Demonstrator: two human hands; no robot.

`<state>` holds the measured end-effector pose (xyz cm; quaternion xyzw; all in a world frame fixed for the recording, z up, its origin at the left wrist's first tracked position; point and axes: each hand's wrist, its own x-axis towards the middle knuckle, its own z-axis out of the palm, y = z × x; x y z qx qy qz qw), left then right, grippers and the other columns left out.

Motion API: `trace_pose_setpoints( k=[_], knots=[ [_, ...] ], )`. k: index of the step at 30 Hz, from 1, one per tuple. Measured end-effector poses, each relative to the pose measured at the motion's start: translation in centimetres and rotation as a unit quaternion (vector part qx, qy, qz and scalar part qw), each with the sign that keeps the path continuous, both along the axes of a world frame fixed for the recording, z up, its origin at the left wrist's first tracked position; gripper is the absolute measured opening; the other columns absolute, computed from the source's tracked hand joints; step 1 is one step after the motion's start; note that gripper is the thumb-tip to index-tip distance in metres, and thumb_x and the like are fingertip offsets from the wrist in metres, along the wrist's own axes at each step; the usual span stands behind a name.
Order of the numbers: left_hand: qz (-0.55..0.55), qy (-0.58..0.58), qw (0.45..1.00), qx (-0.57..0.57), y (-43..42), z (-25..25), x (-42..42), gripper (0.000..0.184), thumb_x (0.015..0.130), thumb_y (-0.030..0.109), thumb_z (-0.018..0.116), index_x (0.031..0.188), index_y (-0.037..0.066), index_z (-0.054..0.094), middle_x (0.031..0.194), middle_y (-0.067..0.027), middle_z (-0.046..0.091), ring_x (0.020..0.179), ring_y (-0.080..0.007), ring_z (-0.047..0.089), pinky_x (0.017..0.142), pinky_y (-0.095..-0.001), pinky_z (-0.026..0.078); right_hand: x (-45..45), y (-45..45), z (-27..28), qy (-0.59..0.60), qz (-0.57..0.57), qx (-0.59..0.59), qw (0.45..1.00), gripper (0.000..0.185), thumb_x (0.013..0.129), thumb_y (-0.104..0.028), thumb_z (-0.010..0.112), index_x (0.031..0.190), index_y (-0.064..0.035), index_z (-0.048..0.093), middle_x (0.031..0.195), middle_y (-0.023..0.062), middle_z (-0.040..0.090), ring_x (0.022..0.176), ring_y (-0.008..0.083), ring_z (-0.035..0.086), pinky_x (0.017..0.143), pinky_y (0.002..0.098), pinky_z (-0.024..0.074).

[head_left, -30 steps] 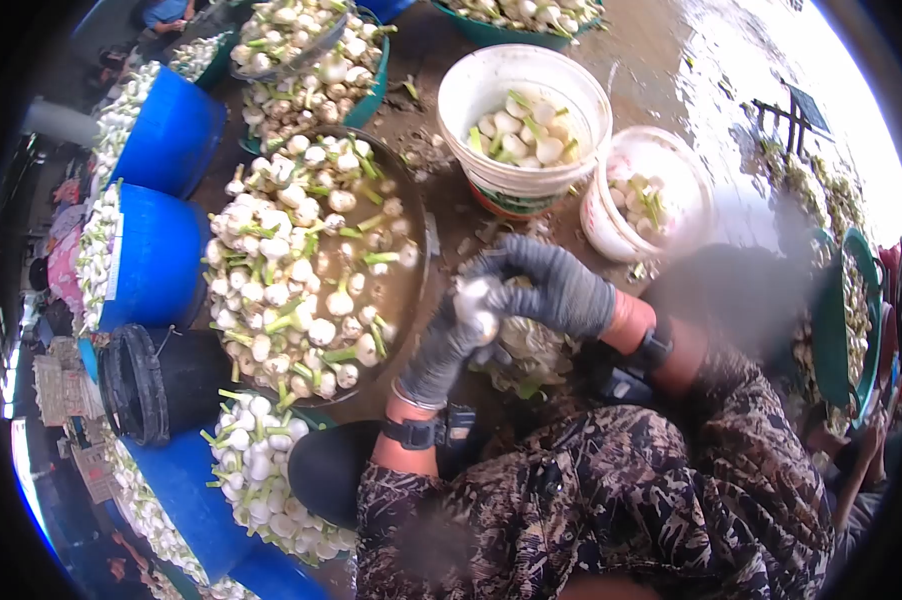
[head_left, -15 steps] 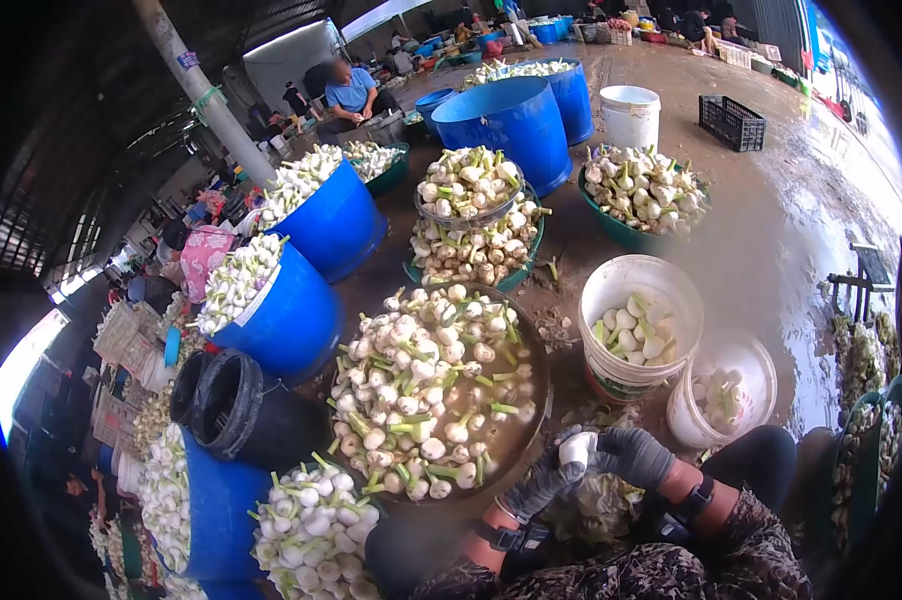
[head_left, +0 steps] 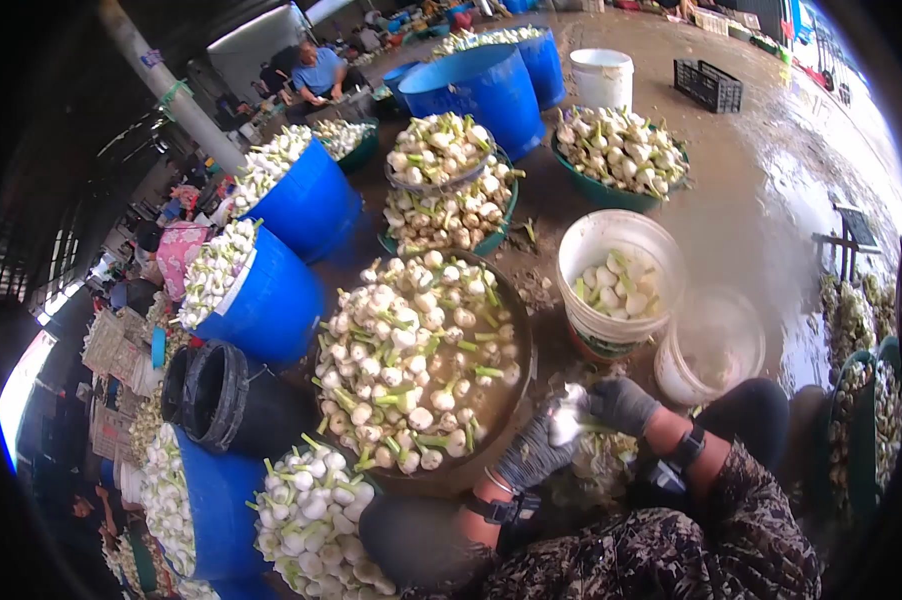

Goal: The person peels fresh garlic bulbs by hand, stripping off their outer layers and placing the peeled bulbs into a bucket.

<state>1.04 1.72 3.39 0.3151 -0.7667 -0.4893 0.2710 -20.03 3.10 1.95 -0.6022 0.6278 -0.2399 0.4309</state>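
Observation:
My left hand (head_left: 535, 452), in a dark grey glove, is closed round a white garlic bulb (head_left: 568, 414). From the other side my right hand (head_left: 621, 405), gloved alike, presses curled fingers against the bulb. Its fingertips are partly hidden and blurred. Pale peelings (head_left: 601, 460) lie below the hands. Left of them stands a wide round tub (head_left: 527, 350) of brownish water and many garlic bulbs with short green stems. Just beyond my right hand are a white bucket (head_left: 583, 318) with trimmed bulbs inside and a second, lower white bucket (head_left: 671, 375), its contents blurred.
Blue barrels (head_left: 281, 310) heaped with garlic line the left, beside black buckets (head_left: 236, 400). Green basins (head_left: 611, 197) of garlic stand ahead, with a black crate (head_left: 709, 85) farther back. A seated person (head_left: 321, 75) works in the distance. The floor (head_left: 751, 200) is wet.
The surroundings have shifted upward and slightly left in view. Both hands stay together at the garlic bulb, which has tilted and blurred between them.

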Motion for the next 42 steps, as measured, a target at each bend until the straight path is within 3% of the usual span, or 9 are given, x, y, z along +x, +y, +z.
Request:
trace_pose_setpoints(
  k=[3, 5, 19, 23, 25, 30, 32, 35, 42],
  knots=[
    [0.014, -0.027, 0.993, -0.118, -0.3, -3.1, 1.1, 0.049, 0.086, 0.016, 0.068, 0.129, -0.001, 0.049, 0.107, -0.0106, 0.061, 0.094, -0.0199, 0.061, 0.081, -0.0328, 0.052, -0.6, -0.7, -0.6, -0.024, 0.014, -0.06, 0.998, 0.037, 0.093, -0.036, 0.059, 0.094, 0.0002, 0.068, 0.083, 0.0196, 0.067, 0.076, 0.0305, 0.064, 0.074, 0.0392, 0.0502],
    [0.021, 0.201, 0.912, 0.356, 0.3, 0.0, 0.6, 0.05, 0.089, 0.022, 0.067, 0.13, 0.001, 0.048, 0.104, -0.0113, 0.062, 0.086, -0.0184, 0.063, 0.069, -0.0294, 0.054, -0.2, -0.3, 1.0, -0.141, -0.034, 0.042, 0.989, 0.035, 0.095, -0.033, 0.058, 0.098, 0.0007, 0.067, 0.079, 0.0162, 0.067, 0.07, 0.0209, 0.06, 0.072, 0.0367, 0.0492],
    [0.077, 0.433, 0.697, 0.567, -0.9, -2.7, -1.8, 0.039, 0.098, 0.039, 0.046, 0.115, 0.005, 0.052, 0.101, -0.0139, 0.06, 0.068, -0.0228, 0.063, 0.045, -0.0313, 0.052, 0.2, 1.8, -1.9, 0.193, 0.178, -0.279, 0.923, 0.019, 0.089, -0.021, 0.059, 0.093, -0.0016, 0.061, 0.077, 0.0205, 0.063, 0.074, 0.0409, 0.061, 0.067, 0.0468, 0.0487],
    [0.074, 0.503, 0.677, 0.531, -2.3, -3.1, -0.8, 0.041, 0.1, 0.038, 0.042, 0.12, 0.003, 0.052, 0.129, -0.0197, 0.056, 0.064, -0.0188, 0.061, 0.045, -0.0302, 0.052, 0.2, 2.2, 2.3, 0.163, 0.134, 0.017, 0.977, 0.026, 0.087, -0.026, 0.061, 0.099, -0.0018, 0.063, 0.089, 0.0201, 0.067, 0.085, 0.0381, 0.065, 0.074, 0.0454, 0.0505],
    [0.081, 0.519, 0.685, 0.505, -3.6, -1.5, 0.0, 0.041, 0.1, 0.032, 0.042, 0.126, 0.002, 0.05, 0.129, -0.0176, 0.056, 0.064, -0.0186, 0.061, 0.048, -0.03, 0.052, 0.2, 2.8, 2.9, 0.241, 0.204, 0.159, 0.935, 0.039, 0.085, -0.031, 0.064, 0.11, -0.0023, 0.062, 0.102, 0.0191, 0.067, 0.095, 0.0367, 0.065, 0.082, 0.0448, 0.0505],
    [0.146, 0.336, 0.872, 0.325, -3.3, -2.6, -1.3, 0.052, 0.093, 0.038, 0.061, 0.131, 0.004, 0.047, 0.1, -0.009, 0.062, 0.076, -0.0182, 0.064, 0.064, -0.032, 0.056, 0.5, 2.0, 1.6, 0.188, 0.006, -0.161, 0.969, 0.055, 0.082, -0.034, 0.071, 0.124, -0.0034, 0.053, 0.101, 0.0161, 0.067, 0.093, 0.0362, 0.065, 0.082, 0.0438, 0.0511],
    [0.21, 0.289, 0.899, 0.253, -2.4, -3.6, -3.4, 0.052, 0.092, 0.032, 0.064, 0.131, 0.003, 0.047, 0.105, -0.0102, 0.062, 0.082, -0.0203, 0.065, 0.07, -0.033, 0.056, 1.6, 0.9, 3.7, -0.084, -0.06, -0.244, 0.964, 0.045, 0.082, -0.029, 0.072, 0.119, -0.0051, 0.059, 0.094, 0.0135, 0.067, 0.087, 0.0332, 0.065, 0.077, 0.0401, 0.052],
    [0.072, 0.089, 0.967, 0.226, -2.1, -3.7, -4.2, 0.04, 0.09, 0.009, 0.062, 0.127, 0.003, 0.05, 0.098, -0.0082, 0.066, 0.082, -0.0187, 0.065, 0.076, -0.0314, 0.055, 1.2, -0.3, 3.4, 0.034, -0.022, -0.302, 0.953, 0.028, 0.085, -0.021, 0.07, 0.109, -0.0065, 0.065, 0.087, 0.0114, 0.066, 0.081, 0.0305, 0.065, 0.074, 0.037, 0.0523],
    [0.157, 0.234, 0.871, 0.403, -0.6, -3.4, -1.4, 0.026, 0.096, 0.009, 0.056, 0.121, 0.003, 0.054, 0.084, -0.0037, 0.057, 0.062, -0.0096, 0.056, 0.058, -0.0269, 0.054, -2.3, -9.0, 2.9, 0.185, -0.256, -0.328, 0.89, 0.039, 0.088, -0.015, 0.065, 0.124, -0.0045, 0.054, 0.098, 0.0167, 0.066, 0.084, 0.0294, 0.066, 0.076, 0.0389, 0.0526]
  ],
)
